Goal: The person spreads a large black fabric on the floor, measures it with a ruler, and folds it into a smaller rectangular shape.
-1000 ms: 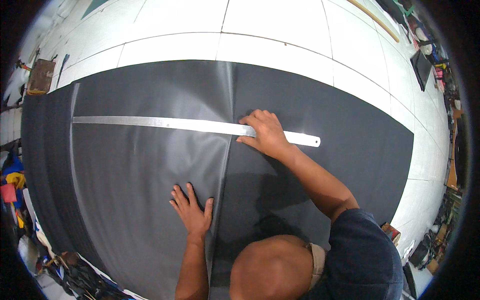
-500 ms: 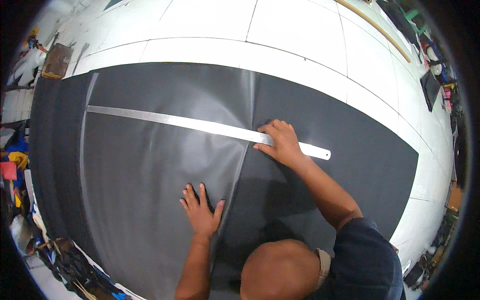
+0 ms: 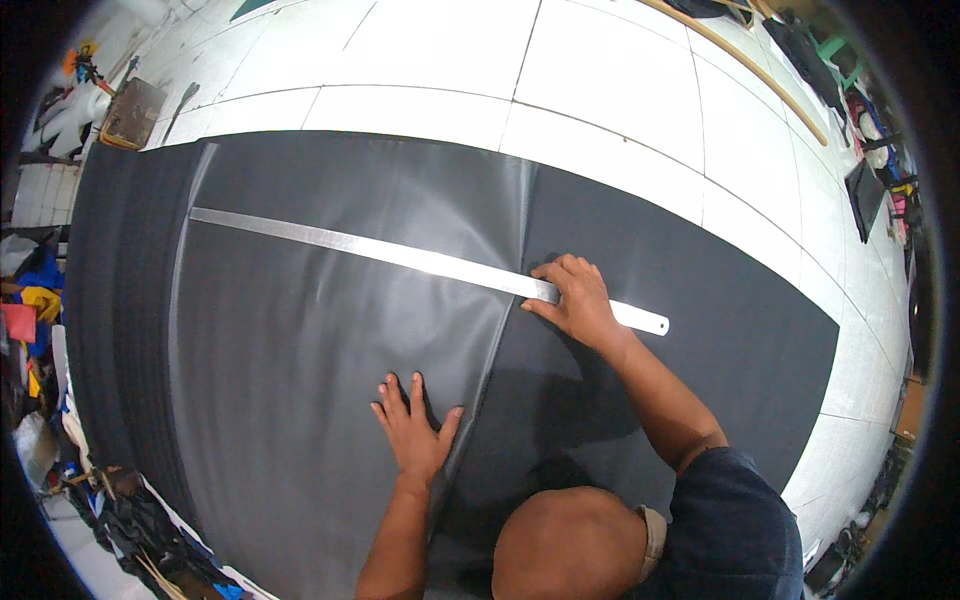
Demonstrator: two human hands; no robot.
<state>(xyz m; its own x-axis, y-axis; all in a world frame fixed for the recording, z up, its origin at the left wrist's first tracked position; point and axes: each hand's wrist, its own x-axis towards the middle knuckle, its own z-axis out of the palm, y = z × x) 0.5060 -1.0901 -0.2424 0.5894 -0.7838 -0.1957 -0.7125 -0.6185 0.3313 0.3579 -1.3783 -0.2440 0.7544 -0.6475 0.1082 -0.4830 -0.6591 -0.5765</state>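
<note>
A large dark grey sheet lies spread on the white tiled floor, with a fold line running down its middle. A long metal ruler lies across the sheet from upper left to right. My right hand presses down on the ruler near its right end, fingers closed over it. My left hand lies flat on the sheet beside the fold line, fingers spread, holding nothing.
Coloured scraps and clutter pile along the left edge. A brown box sits at the upper left. A long wooden strip and dark items lie at the upper right.
The view has shifted, so sheet and ruler sit further right and lower in the picture. Both hands keep their places on the ruler and sheet.
</note>
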